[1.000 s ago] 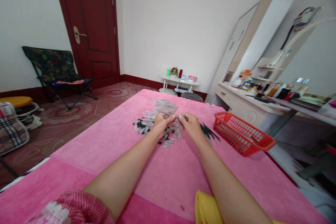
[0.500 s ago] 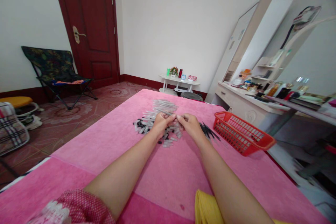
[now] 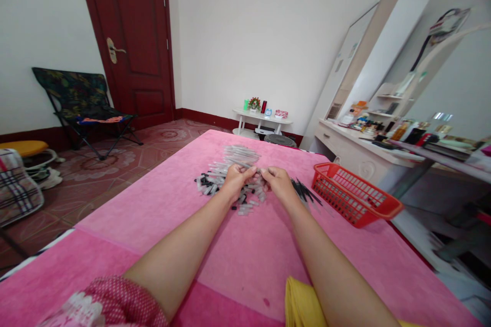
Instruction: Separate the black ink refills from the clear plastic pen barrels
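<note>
Reading the clock with the hands at its centre and 12 o'clock straight ahead of the wearer, the left hand [image 3: 238, 182] and right hand [image 3: 278, 180] meet above the pink-covered counter [image 3: 245, 260], each with its thumb bent in against curled fingers. Only a blurred greyish speck shows between the fingertips, so whether either hand grips a piece cannot be told; the undersides of the fingers are hidden. Clear pen barrels [image 3: 241, 156] lie from 10 to 12 o'clock, the nearest partly covered by the left hand. Their long axes run roughly from 9 to 3 o'clock, the right ends dipping slightly toward the wearer; which ends are the tips is too small to make out. Short black and clear pieces [image 3: 207, 185], apparently caps, spread from 9 round to 6 o'clock, pointing many ways, some behind the left wrist. At 4 o'clock, just beside the right hand, thin black rods [image 3: 307, 192] point from 10 to 4 o'clock, their near-left ends partly masked by that hand. Beyond them a red basket [image 3: 355, 196] stretches along the same slant, its floor hard to see. A yellow cloth [image 3: 301, 304], toward 5 o'clock, is cut off by the bottom edge and partly covered by the right forearm.
</note>
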The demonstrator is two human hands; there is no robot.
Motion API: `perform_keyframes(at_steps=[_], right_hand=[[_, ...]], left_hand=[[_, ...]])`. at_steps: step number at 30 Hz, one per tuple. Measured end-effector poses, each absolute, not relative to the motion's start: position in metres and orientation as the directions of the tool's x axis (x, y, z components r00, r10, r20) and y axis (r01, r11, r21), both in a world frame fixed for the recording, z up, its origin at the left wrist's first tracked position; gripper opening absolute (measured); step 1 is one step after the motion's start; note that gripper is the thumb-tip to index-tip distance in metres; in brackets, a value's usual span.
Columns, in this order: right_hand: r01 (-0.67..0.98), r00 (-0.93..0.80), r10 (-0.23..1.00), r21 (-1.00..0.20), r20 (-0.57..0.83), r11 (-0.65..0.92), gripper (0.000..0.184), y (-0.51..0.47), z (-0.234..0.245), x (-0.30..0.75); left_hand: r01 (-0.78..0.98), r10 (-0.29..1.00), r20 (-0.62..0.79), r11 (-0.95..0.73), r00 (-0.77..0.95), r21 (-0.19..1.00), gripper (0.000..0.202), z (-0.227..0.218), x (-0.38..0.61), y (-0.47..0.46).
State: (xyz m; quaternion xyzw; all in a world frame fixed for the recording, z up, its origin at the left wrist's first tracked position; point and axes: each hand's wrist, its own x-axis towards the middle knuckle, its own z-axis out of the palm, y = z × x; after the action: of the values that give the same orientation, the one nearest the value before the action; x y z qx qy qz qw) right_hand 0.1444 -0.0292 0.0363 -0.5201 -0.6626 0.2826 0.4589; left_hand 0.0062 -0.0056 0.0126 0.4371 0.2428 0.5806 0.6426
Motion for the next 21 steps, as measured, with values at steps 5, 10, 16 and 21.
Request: perform_keyframes(at_steps=[5,10,16,21], right_hand=[[0.457,-0.028,0.956,-0.847,0.291,0.271,0.039,-0.031,0.039,0.143],[0.58,-0.228,0.956,-0.763,0.183,0.285,0.022,-0.034,0.034,0.141],[0.83,-0.348,0.929,-0.421,0.124,0.366,0.021,-0.043,0.032,0.137],[0.889,-0.345,0.935,-0.294,0.08,0.352,0.022,-0.049,0.028,0.131]], left_hand=[[-0.544,0.96,0.199,-0.063,0.196,0.837,0.04,0.012,0.007,-0.004],[-0.611,0.988,0.149,-0.096,0.037,0.786,0.033,0.012,0.0,0.004],[-0.619,0.977,0.203,-0.117,0.07,0.777,0.039,0.012,-0.007,0.006],[-0.537,0.967,0.24,-0.156,0.088,0.829,0.05,0.011,-0.003,0.003]])
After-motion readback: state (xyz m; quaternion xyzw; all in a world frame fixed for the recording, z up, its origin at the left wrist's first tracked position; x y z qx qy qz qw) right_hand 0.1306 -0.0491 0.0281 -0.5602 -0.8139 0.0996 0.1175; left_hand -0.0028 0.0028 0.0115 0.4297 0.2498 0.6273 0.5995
